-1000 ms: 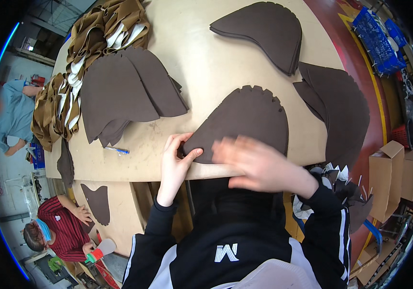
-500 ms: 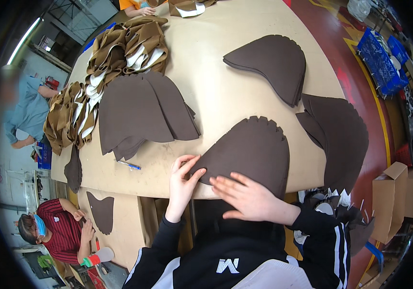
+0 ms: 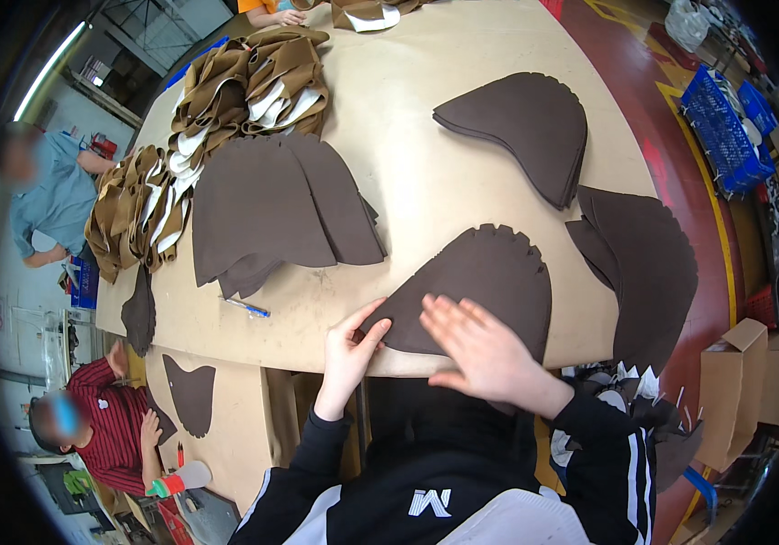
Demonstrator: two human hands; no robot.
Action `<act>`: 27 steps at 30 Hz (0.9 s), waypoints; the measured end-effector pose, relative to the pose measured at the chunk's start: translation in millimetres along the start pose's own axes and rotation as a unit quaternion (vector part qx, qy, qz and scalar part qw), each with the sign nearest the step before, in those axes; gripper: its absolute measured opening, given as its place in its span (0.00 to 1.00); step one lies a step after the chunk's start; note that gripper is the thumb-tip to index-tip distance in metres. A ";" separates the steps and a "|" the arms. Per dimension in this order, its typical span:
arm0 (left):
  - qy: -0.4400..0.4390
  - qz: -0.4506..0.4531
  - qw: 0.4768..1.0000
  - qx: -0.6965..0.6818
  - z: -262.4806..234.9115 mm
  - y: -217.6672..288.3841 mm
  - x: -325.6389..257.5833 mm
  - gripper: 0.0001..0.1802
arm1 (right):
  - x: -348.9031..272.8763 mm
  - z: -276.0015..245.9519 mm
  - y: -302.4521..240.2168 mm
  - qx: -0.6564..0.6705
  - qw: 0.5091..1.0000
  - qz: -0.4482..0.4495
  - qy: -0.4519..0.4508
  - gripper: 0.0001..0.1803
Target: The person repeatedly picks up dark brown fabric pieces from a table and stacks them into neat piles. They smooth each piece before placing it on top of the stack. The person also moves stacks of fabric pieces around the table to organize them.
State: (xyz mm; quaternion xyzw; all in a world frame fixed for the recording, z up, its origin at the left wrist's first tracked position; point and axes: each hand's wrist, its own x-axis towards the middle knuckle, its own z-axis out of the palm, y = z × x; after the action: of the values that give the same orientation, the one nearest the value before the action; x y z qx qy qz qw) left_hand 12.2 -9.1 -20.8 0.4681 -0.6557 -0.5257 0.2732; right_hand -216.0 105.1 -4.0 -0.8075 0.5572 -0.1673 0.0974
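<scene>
In front of me at the near table edge lies a dark brown flat piece [image 3: 489, 272] with a notched, curved far edge; I cannot tell whether it is one layer or several. My left hand [image 3: 350, 350] is closed on its pointed left corner, thumb and fingers pinching it. My right hand [image 3: 485, 350] is held open over the near part of the piece, fingers stretched out and pointing up-left. Whether its palm touches the material is not clear. The piece's lower right edge is hidden behind this hand.
Dark brown stacks lie at left [image 3: 258, 209], far right [image 3: 526, 127] and right [image 3: 653, 263] on the beige table [image 3: 389, 91]. Brown bundles with white parts [image 3: 281, 82] are piled far left. A blue pen [image 3: 249, 309] lies nearby. Co-workers sit or stand leftward; cardboard boxes [image 3: 734, 391] stand right.
My right hand has moved a little right and away from me over the piece; my left hand keeps its pinch. The co-worker in the striped shirt has shifted arms and now has a dark piece near the hands.
</scene>
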 end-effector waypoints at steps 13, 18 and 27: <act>0.355 0.182 0.917 0.018 -113.3 38.9 35.2 0.17 | -10.2 -60.3 10.3 0.066 0.994 -0.053 0.061 0.40; 0.432 0.241 0.835 0.241 -124.9 27.7 38.6 0.20 | 13.1 -25.4 46.2 -0.087 0.980 0.146 0.098 0.45; -0.020 0.085 0.972 0.217 -3.3 19.2 -2.7 0.26 | -17.6 15.8 -23.5 0.079 0.993 -0.090 -0.022 0.45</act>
State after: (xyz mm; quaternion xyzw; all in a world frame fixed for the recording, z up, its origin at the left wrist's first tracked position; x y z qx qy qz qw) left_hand 9.8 -7.9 -1.3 0.4482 -0.7968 -0.3550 0.1953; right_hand -195.4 129.5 -13.4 -0.8474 0.4655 -0.2007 0.1579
